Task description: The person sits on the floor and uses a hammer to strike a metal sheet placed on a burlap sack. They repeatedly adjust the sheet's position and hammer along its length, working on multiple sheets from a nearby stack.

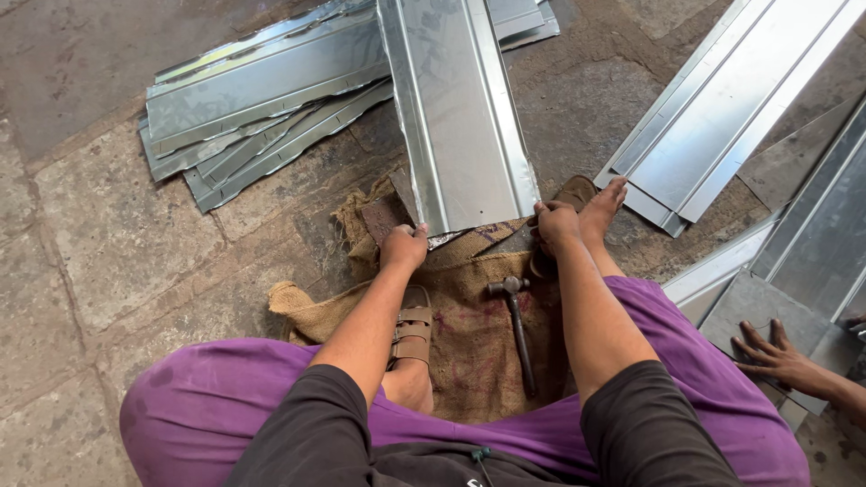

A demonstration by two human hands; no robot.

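A long folded galvanised metal sheet (456, 108) lies on the stone floor, stretching away from me. My left hand (403, 247) grips its near left corner. My right hand (555, 223) grips its near right corner, beside my bare foot (603, 207). The sheet's near end rests on a piece of burlap sacking (469, 307) spread between my legs. A hammer (516, 325) lies on the sacking, its head just below the sheet's near edge. My other foot wears a brown sandal (412, 334).
A fanned pile of similar metal sheets (262, 99) lies at the upper left. More sheets (731, 108) lie at the upper right and right edge. Another person's hand (778, 354) rests on a flat sheet at the lower right.
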